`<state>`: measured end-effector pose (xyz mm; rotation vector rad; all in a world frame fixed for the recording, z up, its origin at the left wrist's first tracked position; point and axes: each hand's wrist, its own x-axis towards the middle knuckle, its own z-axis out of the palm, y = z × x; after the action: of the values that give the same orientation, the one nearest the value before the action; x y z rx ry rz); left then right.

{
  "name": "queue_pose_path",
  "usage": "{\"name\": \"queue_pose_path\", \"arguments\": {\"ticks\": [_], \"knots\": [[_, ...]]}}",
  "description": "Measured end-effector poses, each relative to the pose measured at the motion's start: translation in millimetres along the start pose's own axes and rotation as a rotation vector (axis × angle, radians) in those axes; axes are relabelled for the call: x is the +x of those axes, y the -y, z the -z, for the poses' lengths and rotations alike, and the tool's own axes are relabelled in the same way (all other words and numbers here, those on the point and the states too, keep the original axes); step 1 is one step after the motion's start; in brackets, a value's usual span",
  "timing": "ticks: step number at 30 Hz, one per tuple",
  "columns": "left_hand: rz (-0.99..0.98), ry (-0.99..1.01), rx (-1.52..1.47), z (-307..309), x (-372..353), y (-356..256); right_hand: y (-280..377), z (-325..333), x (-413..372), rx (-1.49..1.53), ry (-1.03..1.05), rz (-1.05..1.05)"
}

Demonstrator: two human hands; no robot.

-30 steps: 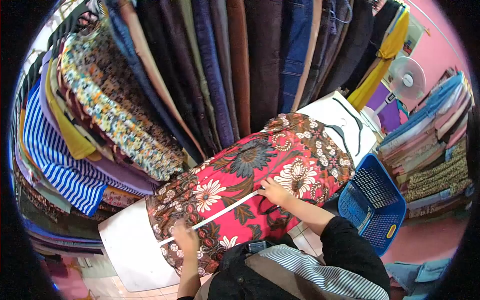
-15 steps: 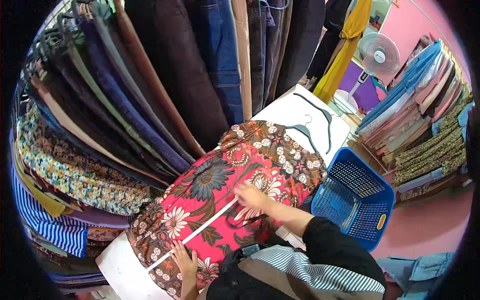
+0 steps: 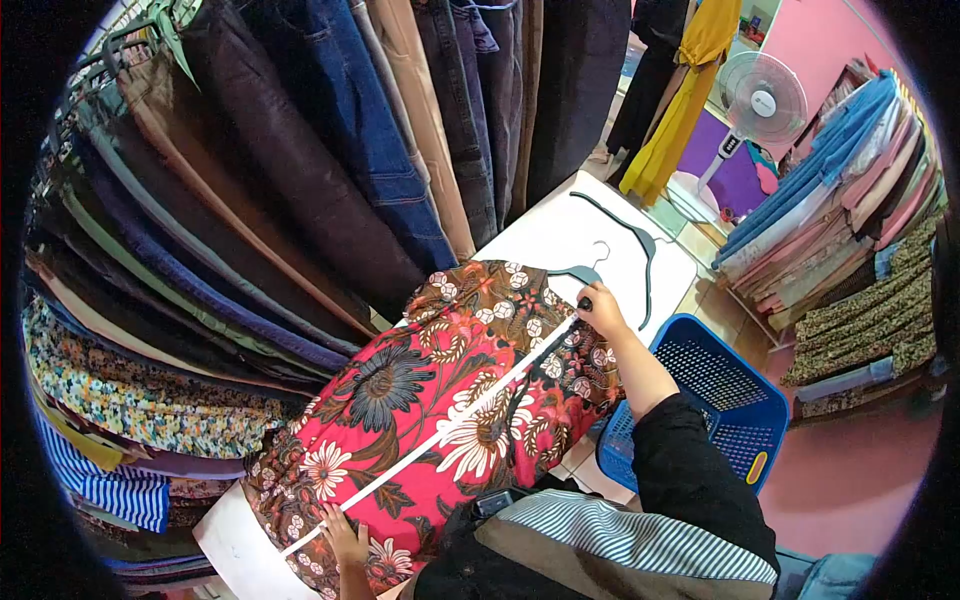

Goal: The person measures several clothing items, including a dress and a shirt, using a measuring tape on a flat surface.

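A red and brown floral garment [image 3: 400, 400] lies spread over a white table [image 3: 235, 545]. Across it runs a white measuring tape [image 3: 430, 440], stretched from the garment's lower left edge to its upper right part. My left hand [image 3: 346, 538] lies on the cloth near the tape's lower end, fingers spread. At the other end my right hand [image 3: 600, 308] grips the tape, with a small dark piece showing at its fingers, close to a black hanger [image 3: 575, 272].
Another black hanger [image 3: 645, 255] lies on the table's far part. A blue basket [image 3: 740, 400] stands right of the table. Hanging trousers [image 3: 370, 130] crowd the left and far sides. Behind are a fan [image 3: 762, 98] and a clothes rack [image 3: 850, 190].
My right hand has moved up and right along the garment, and a longer stretch of tape now lies across it. My left hand stays near the lower edge. The view has shifted slightly.
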<state>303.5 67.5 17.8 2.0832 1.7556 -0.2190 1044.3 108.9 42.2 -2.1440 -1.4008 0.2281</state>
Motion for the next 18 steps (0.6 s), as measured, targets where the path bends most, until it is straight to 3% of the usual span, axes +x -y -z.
{"name": "queue_pose_path", "arguments": {"ticks": [11,18], "knots": [[-0.005,-0.088,-0.026,9.6,-6.0,-28.6,-3.5,13.7,-5.3,0.044,0.12,0.039],[-0.157,-0.205,-0.058,0.1,8.8,-79.6,61.9,3.1,-39.4,0.124,0.19,0.286]]}}
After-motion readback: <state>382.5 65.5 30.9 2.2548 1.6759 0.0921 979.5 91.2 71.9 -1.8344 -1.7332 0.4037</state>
